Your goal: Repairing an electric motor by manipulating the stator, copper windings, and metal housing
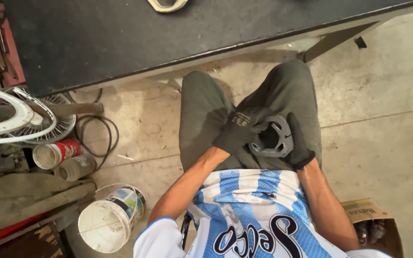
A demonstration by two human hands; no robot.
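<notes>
Both black-gloved hands grip 1 round grey metal ring part (pixel 271 137) over the lap: left hand (pixel 237 131) on its left edge, right hand (pixel 298 143) on its right.

ring part (pixel 271 137) on the lap (pixel 206 114), between both hands; bucket (pixel 111 217) to the left.

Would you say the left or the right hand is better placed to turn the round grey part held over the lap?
Probably the left hand: it lies across the round grey part's rim, while the right hand grips its side, steadying it.

Workbench (pixel 168 43) ahead; floor (pixel 383 105) right seemingly open.
</notes>
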